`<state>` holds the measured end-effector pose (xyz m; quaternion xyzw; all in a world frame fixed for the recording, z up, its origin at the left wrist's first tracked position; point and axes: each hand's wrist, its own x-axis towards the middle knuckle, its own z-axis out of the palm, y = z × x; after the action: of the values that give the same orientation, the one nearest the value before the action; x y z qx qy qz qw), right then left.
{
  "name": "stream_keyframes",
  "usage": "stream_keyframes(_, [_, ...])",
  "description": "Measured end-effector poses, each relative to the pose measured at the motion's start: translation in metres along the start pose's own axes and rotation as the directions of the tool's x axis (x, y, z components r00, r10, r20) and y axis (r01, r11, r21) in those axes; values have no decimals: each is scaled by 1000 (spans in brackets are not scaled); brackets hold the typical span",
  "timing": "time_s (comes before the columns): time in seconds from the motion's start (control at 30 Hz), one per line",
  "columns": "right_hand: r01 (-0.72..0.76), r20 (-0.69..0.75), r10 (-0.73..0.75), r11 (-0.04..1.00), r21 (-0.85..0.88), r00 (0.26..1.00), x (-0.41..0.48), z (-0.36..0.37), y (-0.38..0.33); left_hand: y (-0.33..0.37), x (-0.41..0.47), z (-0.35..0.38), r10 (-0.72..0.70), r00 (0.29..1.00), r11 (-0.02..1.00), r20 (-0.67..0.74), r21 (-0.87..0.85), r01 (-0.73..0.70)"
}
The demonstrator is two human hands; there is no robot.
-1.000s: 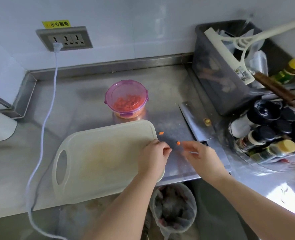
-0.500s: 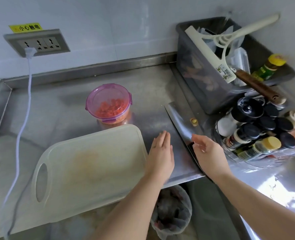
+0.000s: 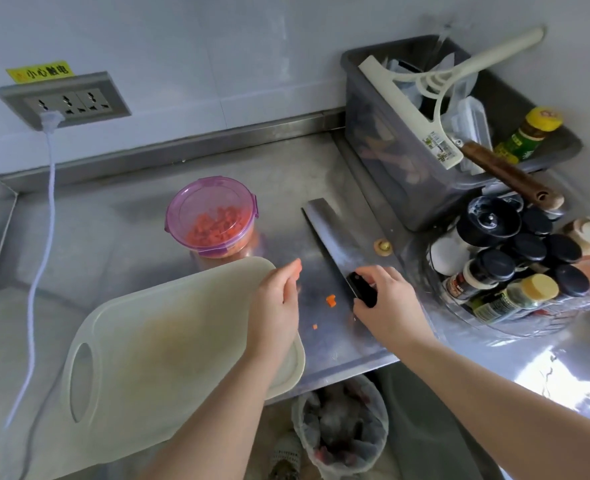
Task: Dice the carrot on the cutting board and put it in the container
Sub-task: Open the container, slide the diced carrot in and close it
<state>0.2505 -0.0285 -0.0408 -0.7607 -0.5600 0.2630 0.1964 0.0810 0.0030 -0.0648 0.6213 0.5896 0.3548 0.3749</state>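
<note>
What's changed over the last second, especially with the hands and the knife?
The right hand moved from the carrot bits on the counter over to the knife and now grips its black handle. The left hand uncurled and hovers at the right edge of the cutting board, holding nothing. The knife, cutting board, container and carrot bits stayed put.

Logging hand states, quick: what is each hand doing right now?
Left hand: open, holding nothing, over the cutting board's right edge.
Right hand: grip closed round the cleaver's black handle.
</note>
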Motion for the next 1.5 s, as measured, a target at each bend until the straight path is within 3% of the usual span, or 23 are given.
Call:
stream_keyframes(0.17, [71, -16, -71, 997, 0, 997, 45, 0, -32, -5, 3, -8, -2, 998, 1000, 61, 16, 1])
stream_keyframes(0.4, [80, 43, -78, 995, -55, 996, 23, -37, -46, -24, -9, -67, -39, 993, 992, -110, 117, 51])
stream_keyframes(0.53, [130, 185, -97, 976, -175, 978, -9, -63, -59, -14, -21, -91, 11, 981, 981, -195, 190, 27])
stream_keyframes(0.7, [322, 415, -191, 906, -275, 890, -33, -84, -85, 2, -41, -113, 223, 944, 938, -245, 319, -139])
stream_keyframes(0.8, [455, 489, -296, 856, -246, 820, -31, -59, -97, -5, -53, -122, 365, 914, 859, -178, 443, -257])
stream_keyframes(0.87, [526, 521, -360, 823, -214, 774, -21, -26, -101, -18, -61, -126, 388, 917, 813, -98, 505, -290])
stream_keyframes(1.0, [594, 557, -428, 790, -151, 711, 5, 29, -105, -46, -74, -129, 283, 944, 647, 168, 694, -317])
stream_keyframes(1.13, [592, 522, -458, 797, -117, 720, 27, 55, -97, -70, -76, -128, 62, 931, 473, 361, 811, -346])
stream_keyframes(1.3, [620, 407, -543, 781, -78, 735, 27, 68, -85, -74, -66, -130, -83, 897, 435, 435, 825, -360])
stream_keyframes(1.37, [564, 199, -543, 823, -65, 816, 28, 56, -72, -73, -61, -128, -119, 881, 418, 458, 828, -375])
stream_keyframes(1.43, [427, -94, -434, 900, -81, 896, 38, 37, -45, -73, -56, -127, -106, 882, 410, 459, 828, -381])
stream_keyframes(1.5, [263, -202, -276, 961, -89, 940, 56, 16, -12, -71, -53, -127, -117, 892, 403, 436, 842, -359])
